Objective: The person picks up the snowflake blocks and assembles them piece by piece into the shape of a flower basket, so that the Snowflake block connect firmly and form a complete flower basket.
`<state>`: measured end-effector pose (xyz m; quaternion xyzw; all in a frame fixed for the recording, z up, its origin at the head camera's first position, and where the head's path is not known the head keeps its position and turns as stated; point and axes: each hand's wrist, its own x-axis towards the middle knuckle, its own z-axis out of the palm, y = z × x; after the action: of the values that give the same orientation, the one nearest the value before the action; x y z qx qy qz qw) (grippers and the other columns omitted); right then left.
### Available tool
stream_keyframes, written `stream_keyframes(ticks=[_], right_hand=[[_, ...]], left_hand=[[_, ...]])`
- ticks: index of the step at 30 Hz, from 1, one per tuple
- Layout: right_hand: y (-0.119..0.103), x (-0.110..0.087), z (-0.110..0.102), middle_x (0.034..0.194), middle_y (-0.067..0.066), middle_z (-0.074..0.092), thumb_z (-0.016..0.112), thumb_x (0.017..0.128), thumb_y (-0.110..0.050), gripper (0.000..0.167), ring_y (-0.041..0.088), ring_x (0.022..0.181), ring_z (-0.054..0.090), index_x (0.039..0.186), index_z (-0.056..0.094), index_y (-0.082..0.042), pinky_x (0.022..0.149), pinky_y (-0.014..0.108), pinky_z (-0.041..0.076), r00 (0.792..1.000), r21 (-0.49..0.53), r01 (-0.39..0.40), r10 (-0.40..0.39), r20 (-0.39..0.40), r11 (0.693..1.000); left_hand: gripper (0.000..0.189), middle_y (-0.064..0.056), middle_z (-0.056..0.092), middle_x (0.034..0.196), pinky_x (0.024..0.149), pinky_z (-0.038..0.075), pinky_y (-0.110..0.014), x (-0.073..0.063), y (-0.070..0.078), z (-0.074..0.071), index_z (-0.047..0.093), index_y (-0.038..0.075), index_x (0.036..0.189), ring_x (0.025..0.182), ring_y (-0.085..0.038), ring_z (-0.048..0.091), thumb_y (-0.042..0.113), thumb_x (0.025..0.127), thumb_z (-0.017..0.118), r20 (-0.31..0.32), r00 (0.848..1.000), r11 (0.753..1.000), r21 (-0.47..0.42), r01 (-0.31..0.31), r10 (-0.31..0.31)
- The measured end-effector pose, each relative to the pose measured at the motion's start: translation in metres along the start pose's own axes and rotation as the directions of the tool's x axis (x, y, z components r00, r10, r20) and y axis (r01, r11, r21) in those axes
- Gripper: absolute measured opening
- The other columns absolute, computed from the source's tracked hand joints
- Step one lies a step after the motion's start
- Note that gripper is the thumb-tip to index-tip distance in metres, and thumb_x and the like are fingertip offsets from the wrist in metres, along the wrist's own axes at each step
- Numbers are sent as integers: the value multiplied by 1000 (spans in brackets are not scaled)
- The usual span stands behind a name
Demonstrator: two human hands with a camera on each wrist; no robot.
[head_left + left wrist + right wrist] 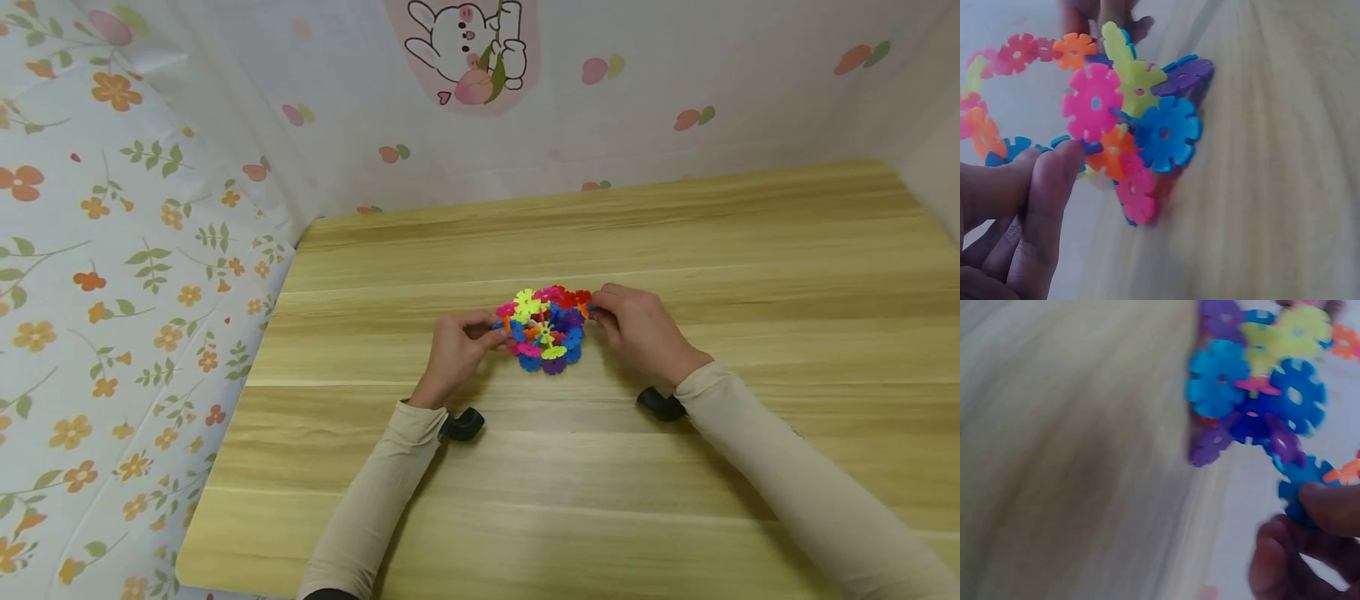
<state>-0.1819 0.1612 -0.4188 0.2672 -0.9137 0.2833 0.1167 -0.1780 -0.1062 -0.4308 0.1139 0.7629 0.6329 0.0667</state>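
A model of interlocking plastic flower-shaped discs (pixel 553 352) stands on the table between both hands. Its discs are blue, purple, pink, yellow, orange and red, and a curved chain of discs (pixel 1019 53) shows as a loop in the left wrist view. On its left side, my left hand (pixel 456 354) pinches a blue piece between thumb and fingers. From the opposite side, my right hand (pixel 647 329) grips a blue disc (pixel 1296 480) with thumb and fingertips. An orange disc (pixel 1346 472) joins next to that blue one. The fingertips partly hide the held pieces.
The wood-grain table (pixel 525 500) spreads around the model. A patterned white curtain (pixel 187 292) hangs along the left, and a pale cloth with a rabbit drawing (pixel 468 50) covers the back. Black curved pieces (pixel 462 425) sit at both wrists.
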Motion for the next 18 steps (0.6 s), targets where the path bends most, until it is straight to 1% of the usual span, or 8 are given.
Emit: stream_keyframes(ticks=[3, 6, 10, 13, 15, 16, 17, 18], right_hand=[[-1, 2, 0, 91, 14, 71, 67, 89, 4, 5, 27, 80, 66, 92, 70, 2, 75, 46, 57, 998, 68, -53, 51, 25, 996], [-2, 4, 1, 93, 15, 71, 66, 90, 3, 5, 29, 83, 66, 93, 70, 2, 78, 46, 57, 996, 65, -71, 68, 51, 995], [1, 1, 2, 92, 14, 69, 66, 92, 1, 4, 26, 78, 63, 94, 68, 2, 72, 42, 56, 993, 71, -103, 99, 56, 992], [4, -1, 2, 88, 11, 67, 66, 92, -2, 3, 22, 72, 58, 94, 68, 0, 65, 36, 52, 990, 97, -138, 133, 53, 986], [5, -2, 2, 86, 10, 67, 66, 92, -3, 3, 20, 69, 57, 93, 68, 0, 63, 34, 49, 988, 113, -152, 147, 51, 982], [5, -2, 1, 86, 10, 67, 66, 92, -2, 3, 20, 69, 57, 93, 69, 0, 63, 33, 49, 988, 121, -153, 149, 48, 981], [5, -2, 1, 87, 11, 67, 66, 92, -1, 3, 21, 70, 58, 93, 69, 0, 63, 34, 49, 987, 127, -156, 152, 46, 980], [5, -2, 1, 87, 11, 67, 66, 92, -1, 4, 21, 70, 58, 93, 69, 0, 63, 34, 48, 987, 130, -157, 153, 43, 979]], left_hand=[[11, -28, 72, 86, 73, 60, -44, 0, 4, -2, 70, -15, 96, 74, -26, 75, -7, 89, 67, -13, 1000, 999, -25, 23, -24], [16, -28, 72, 90, 73, 60, -41, 0, 5, -3, 70, -15, 102, 75, -26, 75, -6, 90, 67, -27, 999, 999, -13, 46, -46], [23, -29, 71, 98, 77, 60, -37, 0, 5, -4, 67, -15, 113, 83, -32, 75, -4, 93, 63, -17, 999, 999, 13, 33, -33], [26, -29, 71, 101, 79, 59, -33, -2, 4, -5, 64, -14, 119, 88, -36, 73, -4, 96, 58, 3, 1000, 998, 66, -13, 13], [26, -28, 72, 100, 78, 59, -31, -2, 1, -6, 64, -13, 121, 87, -36, 73, -4, 97, 56, 15, 997, 986, 145, -81, 80], [26, -27, 72, 99, 76, 60, -30, -2, 0, -6, 64, -12, 120, 85, -34, 74, -5, 96, 57, 21, 992, 972, 199, -129, 127], [25, -25, 73, 98, 74, 60, -28, -1, -2, -6, 66, -11, 119, 83, -32, 74, -5, 96, 58, 25, 983, 947, 268, -180, 180], [24, -23, 74, 96, 71, 60, -28, 0, -2, -5, 67, -11, 117, 80, -29, 74, -6, 95, 59, 35, 970, 909, 342, -239, 242]])
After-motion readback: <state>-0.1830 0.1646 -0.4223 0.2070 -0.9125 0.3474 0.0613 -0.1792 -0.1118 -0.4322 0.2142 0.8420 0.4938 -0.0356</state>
